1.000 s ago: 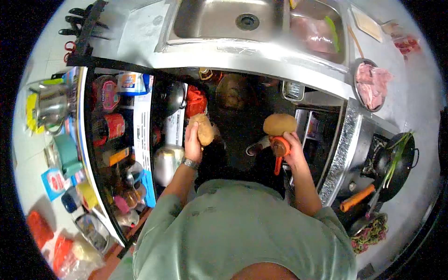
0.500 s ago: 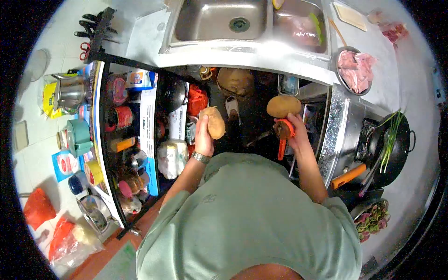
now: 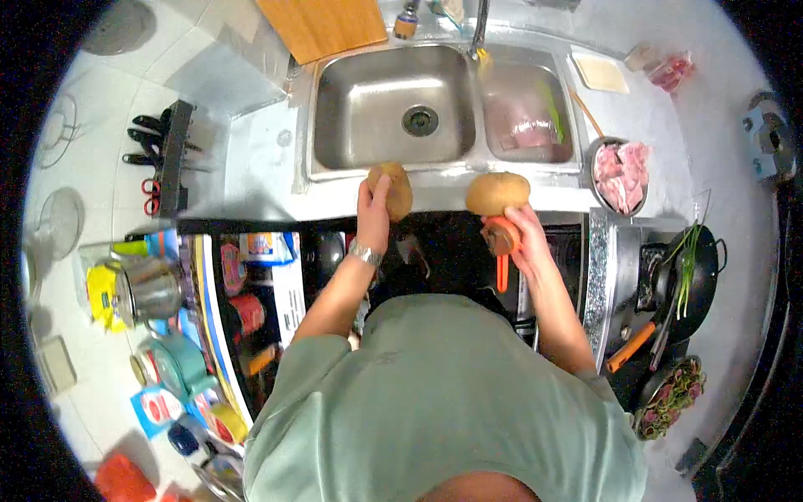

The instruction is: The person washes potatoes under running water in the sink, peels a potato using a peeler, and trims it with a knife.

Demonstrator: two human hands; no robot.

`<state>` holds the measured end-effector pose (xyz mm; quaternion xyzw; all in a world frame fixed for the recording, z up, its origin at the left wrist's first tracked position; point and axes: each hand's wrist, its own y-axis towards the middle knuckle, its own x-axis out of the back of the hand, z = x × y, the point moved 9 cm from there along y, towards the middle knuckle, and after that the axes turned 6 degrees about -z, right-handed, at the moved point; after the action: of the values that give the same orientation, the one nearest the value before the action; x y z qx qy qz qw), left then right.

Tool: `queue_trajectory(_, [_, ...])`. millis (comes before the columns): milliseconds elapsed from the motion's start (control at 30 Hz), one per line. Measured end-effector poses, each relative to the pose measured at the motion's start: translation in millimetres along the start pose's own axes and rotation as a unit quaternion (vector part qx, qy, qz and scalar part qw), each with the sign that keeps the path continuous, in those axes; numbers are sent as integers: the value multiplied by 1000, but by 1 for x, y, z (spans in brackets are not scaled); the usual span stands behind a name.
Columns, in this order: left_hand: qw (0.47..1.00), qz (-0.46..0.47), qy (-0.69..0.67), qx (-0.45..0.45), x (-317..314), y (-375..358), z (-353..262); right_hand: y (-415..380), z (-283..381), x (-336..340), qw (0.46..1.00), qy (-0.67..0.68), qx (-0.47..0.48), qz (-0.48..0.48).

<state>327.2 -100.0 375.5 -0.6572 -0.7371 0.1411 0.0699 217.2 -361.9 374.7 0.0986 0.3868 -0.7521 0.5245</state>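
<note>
My left hand (image 3: 374, 219), with a metal watch at the wrist, is wrapped round a brown potato (image 3: 393, 191) just below the front rim of the large sink basin. Another potato (image 3: 498, 193) is at the fingertips of my right hand (image 3: 529, 237). That same hand also holds an orange peeler (image 3: 502, 243), whose orange part hangs down below the potato. Both potatoes are level with the counter's front edge, a short way apart.
Ahead is a double sink (image 3: 393, 92); its right basin holds a bag. A cutting board (image 3: 326, 27) stands behind. Right: bowl of raw meat (image 3: 621, 176), wok (image 3: 703, 276) with green onions, orange handle (image 3: 631, 347). Left: knife rack (image 3: 174, 159), metal pot (image 3: 149, 289).
The view has shifted, so more of the sink and the cutting board show. Both hands, still holding the potatoes and the peeler, are now at the counter's front edge instead of over the floor.
</note>
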Motion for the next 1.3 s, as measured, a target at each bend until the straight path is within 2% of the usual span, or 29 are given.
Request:
queue_trajectory(133, [999,8,23,30,0,112,3,90,24,-78,997,-80,23,8])
queue_trajectory(200, [998,-5,36,53,10,157,24,135,19,-100,994,-110,-5,12])
queue_trajectory(267, [991,-1,133,27,11,195,36,177,11,-114,992,-121,-34,7])
queue_trajectory(300, [990,-3,134,33,12,212,51,196,5,-118,992,-122,-40,5])
queue_trajectory(367, [982,16,169,85,13,237,86,231,-13,-118,983,-160,-90,-13])
queue_trajectory(400, [982,11,167,89,10,240,86,245,-16,-118,981,-175,-87,-15])
queue_trajectory(467, [933,-34,347,95,15,239,79,279,-33,-112,971,-217,-98,-1])
queue_trajectory(500, [932,-43,344,102,22,251,112,299,-46,-106,960,-259,-101,13])
queue_trajectory(533, [934,2,349,70,24,275,163,329,-62,-83,920,-385,-78,-9])
queue_trajectory(567, [917,2,388,94,19,265,142,344,-68,-85,919,-386,-82,2])
queue_trajectory(600, [897,4,427,117,13,253,118,349,-82,-77,910,-395,-129,-10])
queue_trajectory(633, [894,-1,430,126,9,248,114,349,-97,-67,898,-403,-177,-23])
queue_trajectory(700, [844,-13,521,129,7,253,113,368,-124,-52,893,-407,-192,1])
queue_trajectory(833, [850,-23,509,135,3,263,134,400,-156,-27,845,-487,-218,-35])
queue_trajectory(900, [847,-53,520,93,1,267,135,394,-152,-21,828,-512,-223,-48])
queue_trajectory(967, [851,-38,510,124,4,269,142,349,-87,-70,909,-381,-156,-72])
queue_trajectory(1000, [852,-25,504,143,8,273,142,334,-77,-96,936,-300,-183,-22])
queue_trajectory(1033, [856,-39,495,143,11,277,142,341,-82,-85,928,-296,-227,8])
queue_trajectory(1100, [836,-51,529,137,13,279,169,318,-60,-125,930,-253,-264,-37])
queue_trajectory(1200, [844,-42,523,114,8,280,165,323,-53,-213,965,-204,-164,-22])
queue_trajectory(1233, [850,-32,515,104,6,280,162,325,-69,-234,963,-208,-169,-11])
queue_trajectory(1300, [872,-1,486,61,-3,278,150,336,-107,-302,960,-131,-223,107])
